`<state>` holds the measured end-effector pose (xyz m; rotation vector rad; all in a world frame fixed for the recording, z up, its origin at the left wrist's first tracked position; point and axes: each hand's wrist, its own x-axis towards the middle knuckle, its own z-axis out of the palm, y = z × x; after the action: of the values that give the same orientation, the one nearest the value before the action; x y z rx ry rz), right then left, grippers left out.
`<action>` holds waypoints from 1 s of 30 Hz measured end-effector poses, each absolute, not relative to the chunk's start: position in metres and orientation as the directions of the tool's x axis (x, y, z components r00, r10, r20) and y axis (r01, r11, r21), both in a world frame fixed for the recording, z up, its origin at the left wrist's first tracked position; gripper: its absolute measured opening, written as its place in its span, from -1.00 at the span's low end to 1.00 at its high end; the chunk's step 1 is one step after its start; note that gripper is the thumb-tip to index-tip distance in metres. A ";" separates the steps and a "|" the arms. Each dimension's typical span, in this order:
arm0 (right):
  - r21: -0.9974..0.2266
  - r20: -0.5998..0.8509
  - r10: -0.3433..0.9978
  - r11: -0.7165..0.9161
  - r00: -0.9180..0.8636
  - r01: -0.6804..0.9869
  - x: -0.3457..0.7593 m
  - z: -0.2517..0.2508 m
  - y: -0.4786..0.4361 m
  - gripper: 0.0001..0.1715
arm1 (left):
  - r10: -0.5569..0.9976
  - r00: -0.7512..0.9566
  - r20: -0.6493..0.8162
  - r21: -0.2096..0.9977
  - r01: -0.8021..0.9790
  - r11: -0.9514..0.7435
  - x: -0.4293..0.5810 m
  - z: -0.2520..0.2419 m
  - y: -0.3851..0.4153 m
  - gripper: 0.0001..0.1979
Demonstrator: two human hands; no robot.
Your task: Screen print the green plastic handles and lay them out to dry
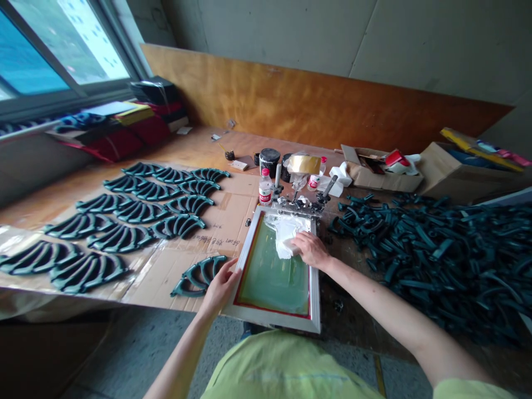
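Observation:
A screen-printing frame (316,293) with a green mesh and red border lies on the workbench in front of me. My left hand (221,285) grips its left edge, fingers curled over the white rim. My right hand (310,249) presses a crumpled white cloth (286,235) onto the upper part of the mesh, fingers closed on it. White smears cover the mesh's top end. A fan of dark teal curved plastic parts (198,275) lies just left of the frame.
Rows of fanned teal parts (124,221) sit on cardboard at left. A big heap of loose teal parts (440,255) fills the right. Bottles (265,188), black ink jars (269,160) and cardboard boxes (374,177) stand behind the frame. Wooden backboard behind.

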<state>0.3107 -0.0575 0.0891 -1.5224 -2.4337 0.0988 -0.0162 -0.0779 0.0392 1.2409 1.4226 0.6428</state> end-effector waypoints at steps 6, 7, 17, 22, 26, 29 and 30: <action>-0.325 0.135 0.943 0.331 -0.303 0.886 0.323 0.119 -0.026 -0.65 | 0.898 0.145 -0.415 0.902 0.193 0.385 -0.014 0.065 -0.079 -0.23; -0.337 0.129 0.963 0.266 -0.236 0.903 0.323 0.125 -0.013 -0.50 | 0.892 0.150 -0.426 0.900 0.171 0.401 -0.015 0.072 -0.079 -0.20; -0.448 0.364 0.866 -0.161 0.344 0.879 0.392 0.130 -0.001 -0.60 | 0.964 0.233 -0.131 0.980 -0.114 0.161 -0.003 0.173 -0.025 -0.46; -0.553 0.174 0.946 -0.137 0.274 0.822 0.394 0.065 -0.049 -0.81 | 0.966 0.244 0.090 0.966 -0.256 -0.025 0.041 0.225 0.018 -0.56; -0.482 0.117 0.993 0.078 -0.024 0.872 0.356 0.040 -0.072 -0.55 | 0.992 0.094 0.088 0.934 -0.353 -0.050 0.060 0.218 0.021 -0.53; -0.407 0.087 0.993 0.109 -0.080 0.907 0.333 0.048 -0.078 -0.71 | 0.993 0.064 -0.097 0.928 -0.355 0.114 0.066 0.174 -0.009 -0.55; -0.399 0.104 0.993 0.100 -0.063 0.911 0.326 0.053 -0.082 -0.81 | 0.965 0.140 -0.220 0.918 -0.304 0.254 0.069 0.155 -0.025 -0.54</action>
<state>0.3257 -0.0815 0.0531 -1.8709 -2.0372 0.3236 0.0689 -0.0245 0.1551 0.8459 1.0040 1.0958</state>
